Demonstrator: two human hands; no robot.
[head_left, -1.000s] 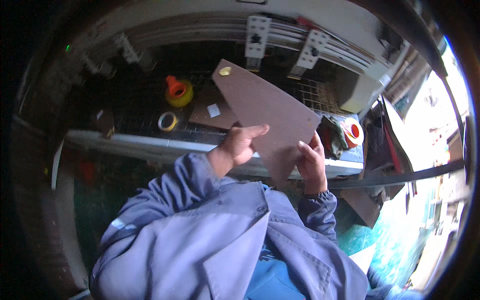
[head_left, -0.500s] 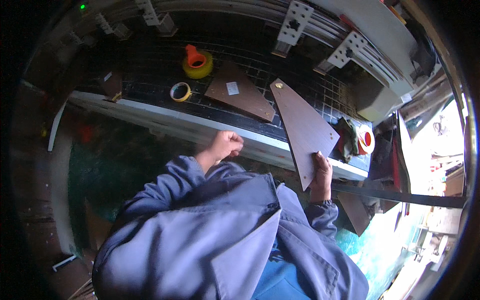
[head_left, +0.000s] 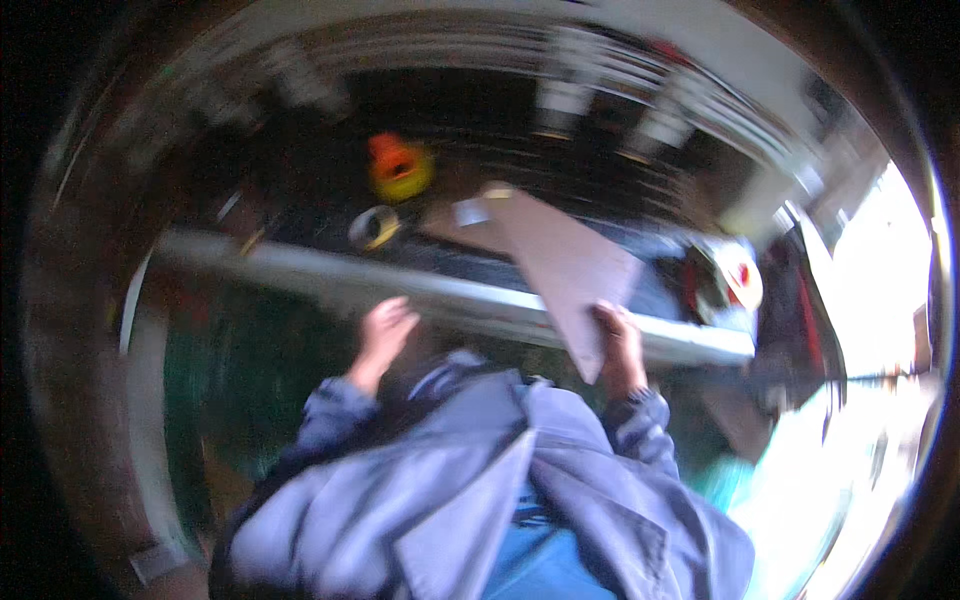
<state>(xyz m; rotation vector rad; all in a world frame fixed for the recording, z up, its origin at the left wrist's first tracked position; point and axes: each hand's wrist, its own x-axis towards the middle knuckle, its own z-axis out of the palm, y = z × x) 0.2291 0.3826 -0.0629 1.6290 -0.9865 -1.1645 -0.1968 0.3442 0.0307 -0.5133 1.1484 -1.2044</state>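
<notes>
My right hand (head_left: 620,345) grips a brown, roughly triangular board (head_left: 570,255) by its lower right edge, thumb on the upper face. The board slants up and left over the black worktable (head_left: 320,220), with a yellow spot at its far tip. My left hand (head_left: 385,335) is off to the left, in front of the table's pale edge, holding nothing; its fingers are blurred but look apart. Partly beneath the held board, a second brown board (head_left: 455,222) with a white label (head_left: 471,212) lies on the table.
An orange-and-yellow tape dispenser (head_left: 400,168) and a small tape roll (head_left: 374,228) are on the table's left half. Another roll with a red core (head_left: 742,277) sits at the right end. Pale machine carriages (head_left: 567,80) on rails span the back. The whole view is smeared by motion.
The held board has swung left, its tip now over the lying board. My left hand has moved left and down, its fingers uncurling. The view has shifted.
</notes>
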